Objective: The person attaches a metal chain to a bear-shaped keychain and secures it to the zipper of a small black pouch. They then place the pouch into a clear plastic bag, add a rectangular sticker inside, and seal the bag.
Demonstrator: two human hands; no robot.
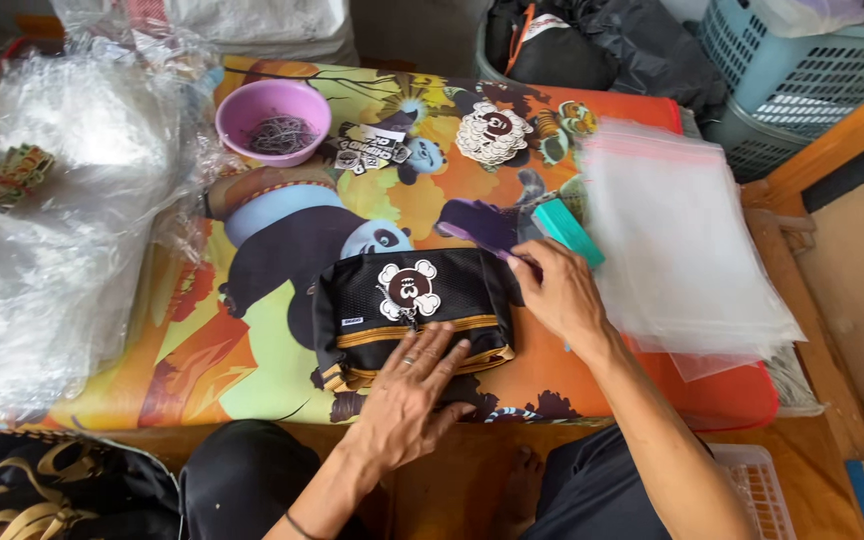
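left hand (pixel 414 385) lying flat and open, pressing on the black bag (pixel 414 312) | right hand (pixel 560 292) touching the bag's right end, fingers loose, gripping nothing | bag sitting near the middle of the panda mat (pixel 282 330) | pink bowl (pixel 273 120) sitting far left
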